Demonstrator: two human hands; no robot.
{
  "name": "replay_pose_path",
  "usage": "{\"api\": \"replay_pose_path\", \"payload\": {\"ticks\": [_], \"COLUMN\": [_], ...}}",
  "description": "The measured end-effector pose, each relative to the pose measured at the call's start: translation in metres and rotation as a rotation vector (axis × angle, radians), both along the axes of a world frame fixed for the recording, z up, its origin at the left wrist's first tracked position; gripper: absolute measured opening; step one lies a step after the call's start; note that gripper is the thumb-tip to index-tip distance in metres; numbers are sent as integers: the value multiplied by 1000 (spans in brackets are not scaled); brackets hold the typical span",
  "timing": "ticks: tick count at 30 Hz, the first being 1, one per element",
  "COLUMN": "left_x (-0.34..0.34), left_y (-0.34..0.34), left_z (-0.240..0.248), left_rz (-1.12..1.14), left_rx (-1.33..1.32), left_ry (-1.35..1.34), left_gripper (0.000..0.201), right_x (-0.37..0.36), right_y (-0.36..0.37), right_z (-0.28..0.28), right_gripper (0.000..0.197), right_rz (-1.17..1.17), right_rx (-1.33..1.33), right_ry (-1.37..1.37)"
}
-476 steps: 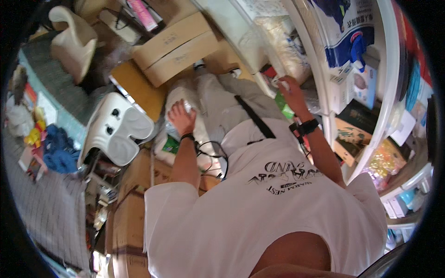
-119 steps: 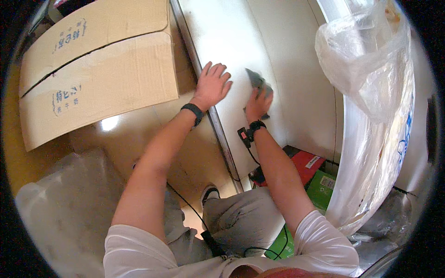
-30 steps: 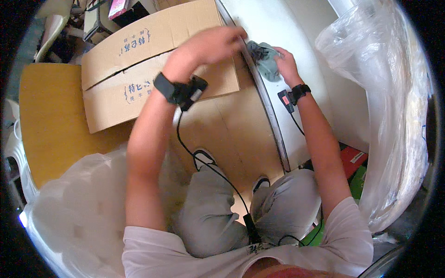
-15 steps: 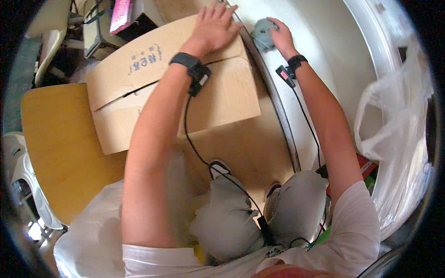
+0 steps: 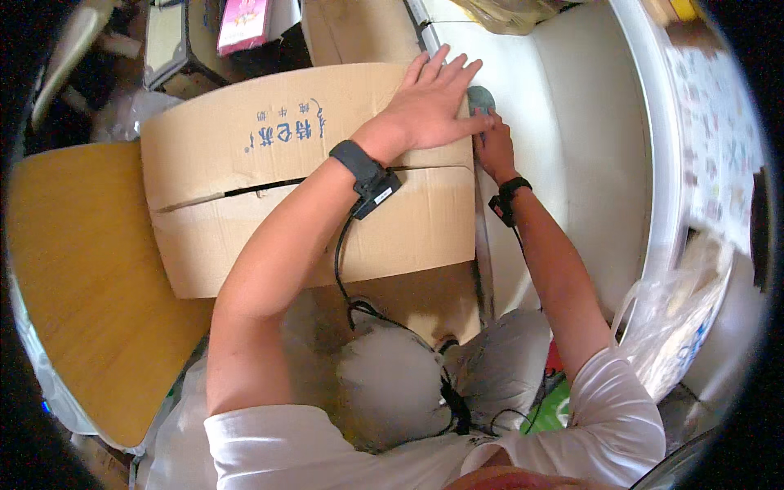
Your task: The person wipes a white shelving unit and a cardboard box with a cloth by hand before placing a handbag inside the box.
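The cardboard box [image 5: 302, 171] could have slid away under the leaning weight, since only the left hand [image 5: 433, 102] braced it, spread flat and wide on its top edge. The right hand [image 5: 494, 147] was curled around a grey cloth [image 5: 480, 100] pressed to the white panel [image 5: 572, 163].

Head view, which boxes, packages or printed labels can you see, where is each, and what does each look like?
Cardboard box: centre left, under the left hand; brown, flaps shut, blue print on top.
Pink package: top edge, flat, pink and white.
Plastic bag: lower right, clear, crumpled, with blue print.
Printed sheet: right edge, white with small coloured pictures.
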State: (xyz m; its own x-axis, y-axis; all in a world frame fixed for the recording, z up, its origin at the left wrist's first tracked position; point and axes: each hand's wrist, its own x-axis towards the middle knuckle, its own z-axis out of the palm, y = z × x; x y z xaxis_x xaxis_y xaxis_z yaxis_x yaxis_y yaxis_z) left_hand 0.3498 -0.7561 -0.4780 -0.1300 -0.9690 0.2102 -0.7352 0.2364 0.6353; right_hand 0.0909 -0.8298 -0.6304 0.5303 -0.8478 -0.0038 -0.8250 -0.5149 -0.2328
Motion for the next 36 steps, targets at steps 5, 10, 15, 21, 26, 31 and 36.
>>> {"api": "replay_pose_path", "payload": {"ticks": [5,10,15,21,26,31,36], "left_x": [1,-8,0,5,-7,7,-5], "left_y": [5,1,-8,-9,-7,-2,-6], "left_z": [0,8,10,17,13,3,8], "left_rz": [8,-17,-119,-187,-191,-160,-184], "left_rx": [-52,-42,81,177,99,75,47], "left_ry": [48,61,33,-59,-189,-288,-287], "left_gripper": [85,85,85,90,96,99,99], "right_x": [0,-10,-15,-16,-31,11,23], "right_y": [0,-16,-24,-46,-56,-70,-142], "right_z": [9,24,23,34,24,24,26], "right_gripper": [47,47,60,56,49,36,36], "right_rz": [-88,29,46,95,124,100,-130], "right_rx": [85,112,81,133,310,325,236], "right_ry": [53,45,-36,-175,-107,17,-465]}}
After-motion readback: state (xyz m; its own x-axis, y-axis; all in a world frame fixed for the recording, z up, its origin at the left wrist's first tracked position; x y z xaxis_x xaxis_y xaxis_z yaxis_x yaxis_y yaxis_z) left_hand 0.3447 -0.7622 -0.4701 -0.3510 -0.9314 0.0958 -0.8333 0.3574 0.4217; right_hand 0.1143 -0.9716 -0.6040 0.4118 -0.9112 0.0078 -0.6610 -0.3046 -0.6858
